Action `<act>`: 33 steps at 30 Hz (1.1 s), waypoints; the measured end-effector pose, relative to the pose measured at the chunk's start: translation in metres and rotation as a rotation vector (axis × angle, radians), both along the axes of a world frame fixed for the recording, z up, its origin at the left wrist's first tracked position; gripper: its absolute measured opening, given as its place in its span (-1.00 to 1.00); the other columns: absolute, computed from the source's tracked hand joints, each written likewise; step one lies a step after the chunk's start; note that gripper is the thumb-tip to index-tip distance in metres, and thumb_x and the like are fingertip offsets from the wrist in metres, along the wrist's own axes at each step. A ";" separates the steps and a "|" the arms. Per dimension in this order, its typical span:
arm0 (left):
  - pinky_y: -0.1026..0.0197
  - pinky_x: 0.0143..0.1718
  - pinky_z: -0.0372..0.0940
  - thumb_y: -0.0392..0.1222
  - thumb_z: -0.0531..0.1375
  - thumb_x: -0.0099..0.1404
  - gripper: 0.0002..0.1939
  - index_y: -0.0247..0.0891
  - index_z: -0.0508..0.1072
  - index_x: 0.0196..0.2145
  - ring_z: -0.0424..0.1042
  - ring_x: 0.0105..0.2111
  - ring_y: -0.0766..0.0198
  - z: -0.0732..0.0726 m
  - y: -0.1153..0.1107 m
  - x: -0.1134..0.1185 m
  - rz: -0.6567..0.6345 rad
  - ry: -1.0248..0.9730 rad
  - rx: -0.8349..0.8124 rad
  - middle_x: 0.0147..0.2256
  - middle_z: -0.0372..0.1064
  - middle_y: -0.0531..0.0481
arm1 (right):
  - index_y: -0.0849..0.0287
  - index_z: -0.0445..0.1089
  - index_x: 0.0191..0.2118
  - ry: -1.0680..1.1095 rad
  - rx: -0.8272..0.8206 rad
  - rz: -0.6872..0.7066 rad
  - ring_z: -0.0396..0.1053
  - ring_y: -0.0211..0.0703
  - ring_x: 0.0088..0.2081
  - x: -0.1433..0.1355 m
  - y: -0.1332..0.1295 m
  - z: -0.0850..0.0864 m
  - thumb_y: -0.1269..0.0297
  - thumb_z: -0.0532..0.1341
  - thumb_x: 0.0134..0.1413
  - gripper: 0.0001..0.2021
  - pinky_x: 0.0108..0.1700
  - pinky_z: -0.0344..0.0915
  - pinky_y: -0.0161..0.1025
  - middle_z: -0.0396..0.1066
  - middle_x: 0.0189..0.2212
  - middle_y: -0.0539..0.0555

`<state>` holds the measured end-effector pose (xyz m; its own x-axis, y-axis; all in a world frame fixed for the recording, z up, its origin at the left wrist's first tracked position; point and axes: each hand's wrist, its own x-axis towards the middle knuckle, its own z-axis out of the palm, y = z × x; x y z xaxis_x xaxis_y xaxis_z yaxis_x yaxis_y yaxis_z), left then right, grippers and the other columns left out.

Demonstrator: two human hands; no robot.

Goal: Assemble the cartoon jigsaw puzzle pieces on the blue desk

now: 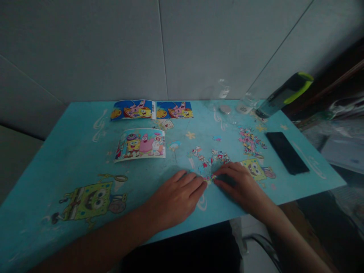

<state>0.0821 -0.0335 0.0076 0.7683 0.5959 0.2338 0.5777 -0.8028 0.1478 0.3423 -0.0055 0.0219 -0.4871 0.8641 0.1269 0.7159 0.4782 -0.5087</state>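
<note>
My left hand (180, 197) rests on the blue table, fingers bent and close together, their tips touching the left end of a few joined jigsaw puzzle pieces (209, 178). From the other side, my right hand (240, 185) pinches the right end of these pieces between thumb and forefinger. The fingers partly cover them, so single pieces are hard to make out. Just beyond the fingertips lie loose puzzle pieces (205, 164), and another group of pieces (219, 155) sits beyond my right hand. A larger heap of small colourful pieces (250, 141) is spread farther right.
A cartoon picture sheet (140, 145) lies left of centre, with two blue picture cards (133, 110) (174, 110) behind it. Clear jars (224, 89) (246, 104), a silver lid (225, 109) and a dark bottle (284, 94) stand near the wall. A black phone (287, 152) lies right.
</note>
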 end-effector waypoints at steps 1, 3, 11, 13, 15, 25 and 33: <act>-0.05 0.16 0.17 -0.25 0.08 0.49 -0.60 -0.29 0.31 0.23 0.33 0.11 0.08 0.000 0.000 0.000 0.000 0.002 0.000 0.13 0.38 -0.10 | 0.04 0.51 -0.13 0.014 -0.007 -0.005 0.45 -0.02 -0.12 -0.001 -0.001 0.000 0.29 0.34 0.21 -0.88 -0.03 0.34 -0.01 0.52 -0.17 0.09; -0.05 0.16 0.16 -0.24 0.08 0.49 -0.60 -0.30 0.31 0.23 0.33 0.11 0.08 0.000 0.000 0.000 0.002 0.006 -0.004 0.13 0.38 -0.11 | 0.05 0.51 -0.14 0.039 -0.019 -0.018 0.46 -0.04 -0.13 -0.003 -0.003 0.000 0.29 0.35 0.21 -0.89 -0.03 0.34 -0.03 0.53 -0.19 0.07; -0.07 0.16 0.16 -0.25 0.07 0.49 -0.58 -0.30 0.28 0.26 0.32 0.12 0.07 -0.002 0.000 0.000 -0.002 0.010 -0.021 0.14 0.37 -0.11 | 0.06 0.52 -0.14 0.036 0.030 -0.040 0.45 -0.04 -0.15 -0.007 -0.006 -0.006 0.25 0.32 0.23 -0.90 -0.05 0.34 0.00 0.52 -0.20 0.08; -0.07 0.17 0.16 -0.25 0.07 0.49 -0.58 -0.30 0.29 0.26 0.32 0.12 0.07 -0.002 -0.001 0.000 0.001 0.014 -0.021 0.14 0.37 -0.10 | 0.05 0.52 -0.13 0.020 0.046 -0.041 0.45 -0.03 -0.14 -0.007 -0.006 -0.007 0.25 0.32 0.24 -0.89 -0.05 0.34 0.01 0.52 -0.19 0.08; -0.06 0.16 0.16 -0.25 0.07 0.49 -0.59 -0.30 0.29 0.25 0.32 0.11 0.08 -0.002 -0.001 0.000 0.003 0.013 -0.017 0.14 0.37 -0.10 | 0.05 0.52 -0.12 0.003 0.057 -0.044 0.44 -0.02 -0.14 -0.007 -0.007 -0.007 0.25 0.32 0.24 -0.89 -0.04 0.33 0.02 0.52 -0.19 0.09; -0.04 0.15 0.19 -0.26 0.14 0.45 -0.57 -0.29 0.31 0.23 0.35 0.11 0.09 0.000 0.000 0.001 0.004 -0.003 0.006 0.12 0.40 -0.13 | 0.09 0.51 -0.14 -0.062 0.102 -0.059 0.43 0.01 -0.18 -0.010 -0.013 -0.010 0.20 0.27 0.30 -0.87 -0.07 0.32 0.02 0.53 -0.23 0.11; -0.06 0.16 0.17 -0.24 0.09 0.48 -0.59 -0.30 0.30 0.24 0.32 0.12 0.08 -0.001 0.000 0.000 0.001 -0.005 -0.010 0.14 0.38 -0.11 | 0.08 0.51 -0.11 0.006 0.105 -0.044 0.43 -0.02 -0.21 -0.010 -0.013 -0.018 0.23 0.27 0.30 -0.88 -0.11 0.32 -0.01 0.51 -0.25 0.10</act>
